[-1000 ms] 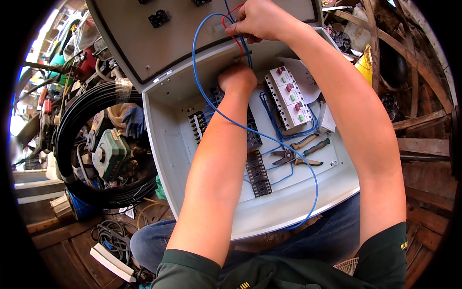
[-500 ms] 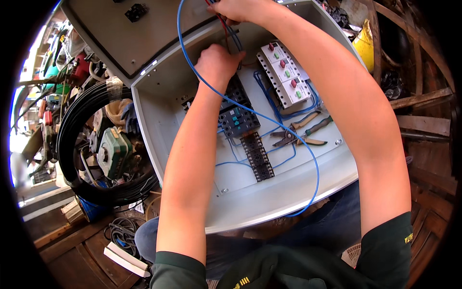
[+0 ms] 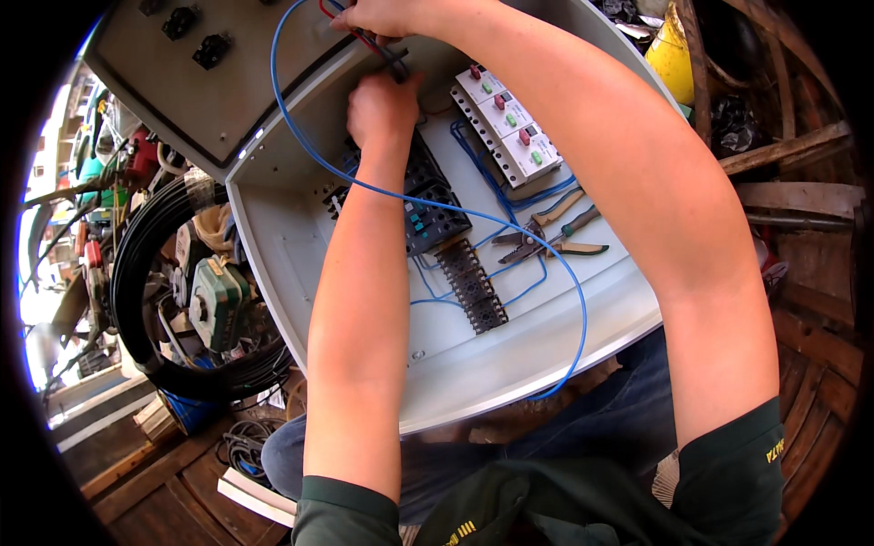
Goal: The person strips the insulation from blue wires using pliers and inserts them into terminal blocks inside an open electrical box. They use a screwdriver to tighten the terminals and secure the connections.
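Both my hands are at the far side of a grey metal enclosure (image 3: 238, 209). My right hand (image 3: 382, 16), at the upper edge of the view, closes round a bundle of red, blue and dark wires (image 3: 364, 40). Just below it, my left hand (image 3: 381, 111) is closed on the lower part of that bundle, its fingertips partly hidden. Under the left wrist sit black contactors (image 3: 435, 217), with black relay sockets (image 3: 473, 289) nearer me. A long blue wire (image 3: 428, 197) loops over my left forearm and the enclosure's near edge. White motor breakers (image 3: 512, 127) stand to the right.
Pliers and cutters (image 3: 546, 238) lie inside the enclosure beside the sockets. The enclosure's door (image 3: 173, 100) lies open at the far left, with black switch backs (image 3: 211, 51) on it. A black cable coil (image 3: 137, 337) and a green-and-white box (image 3: 217, 300) are to the left.
The enclosure and its contents appear shifted left and slightly up in the view, exposing more of the door. Both hands shift left too, still at the wire bundle.
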The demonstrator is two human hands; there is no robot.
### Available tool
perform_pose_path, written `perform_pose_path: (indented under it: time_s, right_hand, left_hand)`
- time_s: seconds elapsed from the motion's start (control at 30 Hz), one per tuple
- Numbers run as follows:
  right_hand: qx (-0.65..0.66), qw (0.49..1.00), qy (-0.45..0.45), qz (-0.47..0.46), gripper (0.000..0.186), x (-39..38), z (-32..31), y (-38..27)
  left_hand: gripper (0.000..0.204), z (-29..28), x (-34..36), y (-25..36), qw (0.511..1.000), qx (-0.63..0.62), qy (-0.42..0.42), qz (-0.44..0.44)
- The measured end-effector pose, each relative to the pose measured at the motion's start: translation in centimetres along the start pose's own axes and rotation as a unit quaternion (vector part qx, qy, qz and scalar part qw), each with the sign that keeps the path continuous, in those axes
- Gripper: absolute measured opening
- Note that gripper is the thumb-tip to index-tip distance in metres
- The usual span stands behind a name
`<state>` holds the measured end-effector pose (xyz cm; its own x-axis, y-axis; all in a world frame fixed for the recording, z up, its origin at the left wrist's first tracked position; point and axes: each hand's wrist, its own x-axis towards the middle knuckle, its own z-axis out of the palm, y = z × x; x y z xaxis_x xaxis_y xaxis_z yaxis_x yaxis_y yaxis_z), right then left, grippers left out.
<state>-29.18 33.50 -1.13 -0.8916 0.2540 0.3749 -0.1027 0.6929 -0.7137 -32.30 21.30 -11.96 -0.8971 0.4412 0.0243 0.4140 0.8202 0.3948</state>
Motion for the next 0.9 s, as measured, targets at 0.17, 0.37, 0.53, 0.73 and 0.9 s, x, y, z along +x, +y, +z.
perform_pose_path:
  time_s: [0.17, 0.37, 0.53, 0.73, 0.9]
  right_hand:
    - [-0.024, 1.0, 0.014, -0.013, 0.03, -1.0, 0.3, 0.7]
    - [-0.054, 0.996, 0.023, 0.069, 0.028, -6.6, 0.3, 2.3]
    - [-0.139, 0.917, -0.243, 0.285, 0.021, -8.4, 4.3, 2.5]
    - [0.019, 0.938, 0.032, 0.344, 0.022, -10.4, 13.5, 6.9]
    - [0.086, 0.946, 0.075, 0.303, 0.025, -10.6, 13.9, 7.7]
  left_hand:
    - [0.042, -0.3, -0.3, 0.7, 0.999, 0.002, 0.011, -0.032]
    - [0.051, -0.9, -0.2, 0.6, 0.996, -0.015, -0.014, -0.089]
    - [0.05, -1.6, -0.9, 2.0, 0.997, -0.038, -0.028, -0.067]
    - [0.037, -1.5, -1.2, 0.7, 0.998, -0.02, 0.01, -0.061]
    - [0.042, 0.0, -0.1, 0.3, 0.998, -0.029, 0.014, -0.057]
